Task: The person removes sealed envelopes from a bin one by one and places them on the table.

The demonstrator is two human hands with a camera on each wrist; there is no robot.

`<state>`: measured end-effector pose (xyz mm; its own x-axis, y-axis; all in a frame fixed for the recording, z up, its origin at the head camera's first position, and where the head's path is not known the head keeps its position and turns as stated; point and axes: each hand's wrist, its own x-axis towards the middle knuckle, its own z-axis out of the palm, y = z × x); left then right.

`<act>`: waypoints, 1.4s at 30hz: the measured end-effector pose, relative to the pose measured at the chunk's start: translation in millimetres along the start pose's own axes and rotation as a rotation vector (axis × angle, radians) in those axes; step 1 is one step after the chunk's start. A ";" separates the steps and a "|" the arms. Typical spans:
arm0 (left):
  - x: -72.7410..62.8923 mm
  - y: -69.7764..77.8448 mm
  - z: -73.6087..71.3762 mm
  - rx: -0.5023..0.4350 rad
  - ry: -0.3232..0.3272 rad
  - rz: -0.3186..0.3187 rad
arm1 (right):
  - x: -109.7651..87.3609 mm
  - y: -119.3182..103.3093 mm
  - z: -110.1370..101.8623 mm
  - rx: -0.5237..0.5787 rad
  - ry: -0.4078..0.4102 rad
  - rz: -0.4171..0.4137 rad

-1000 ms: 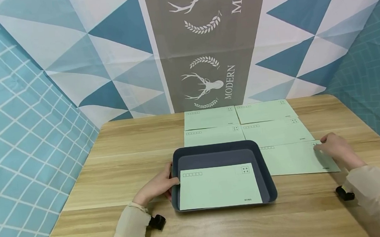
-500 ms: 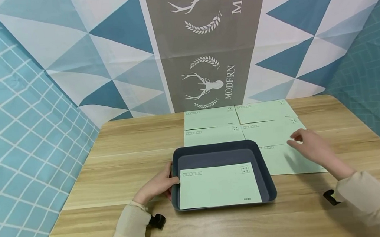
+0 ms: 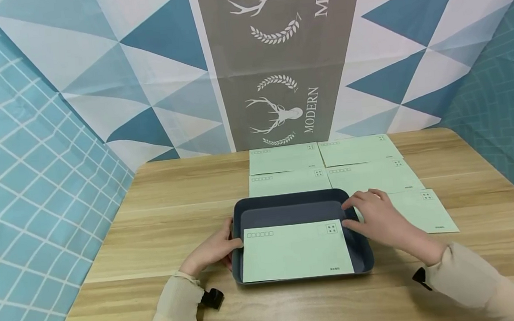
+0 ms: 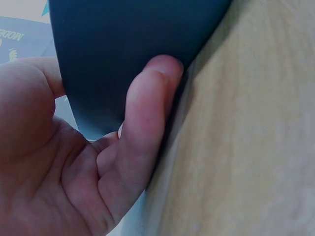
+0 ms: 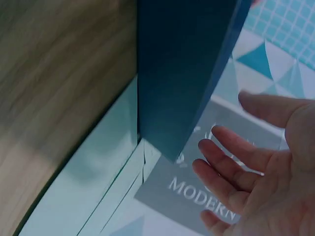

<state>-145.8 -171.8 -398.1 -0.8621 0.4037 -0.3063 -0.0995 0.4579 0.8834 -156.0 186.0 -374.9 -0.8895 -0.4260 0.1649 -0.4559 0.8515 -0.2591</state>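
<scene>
A dark blue-grey tray (image 3: 288,213) stands on the wooden table, with a pale green envelope (image 3: 296,253) lying in its near part. My left hand (image 3: 214,249) grips the tray's left wall, thumb over the rim and fingers outside; the left wrist view shows the fingers against the dark wall (image 4: 98,59). Over the tray's right rim hovers my right hand (image 3: 379,219), thumb and fingers spread apart with nothing between them. In the right wrist view the right hand (image 5: 256,172) is beside the tray's outer wall (image 5: 182,73).
Several pale green envelopes lie in rows behind and right of the tray, such as the back left one (image 3: 284,159) and the front right one (image 3: 420,213), partly covered by my right hand and the tray. A patterned cloth wall (image 3: 276,53) rises behind the wooden table (image 3: 174,202).
My right hand has moved left, from the front right envelope's right end to above the tray's right rim. The left hand and the tray have stayed in place.
</scene>
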 end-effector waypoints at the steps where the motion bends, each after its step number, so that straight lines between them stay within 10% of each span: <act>1: 0.4 0.0 -0.4 0.001 -0.001 0.001 | 0.7 -2.4 2.4 -0.014 -0.008 -0.020; 16: -0.6 1.5 -0.5 -0.008 -0.002 0.003 | 2.4 -1.7 29.3 -0.128 -0.180 -0.144; 42: 15.7 -25.6 -3.0 -0.026 -0.009 0.000 | 3.0 -0.8 38.0 -0.157 -0.188 -0.142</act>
<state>-158.3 -179.5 -424.4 -0.8576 0.4108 -0.3095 -0.1127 0.4371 0.8923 -159.5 172.4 -410.4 -0.8139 -0.5809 0.0056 -0.5789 0.8101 -0.0932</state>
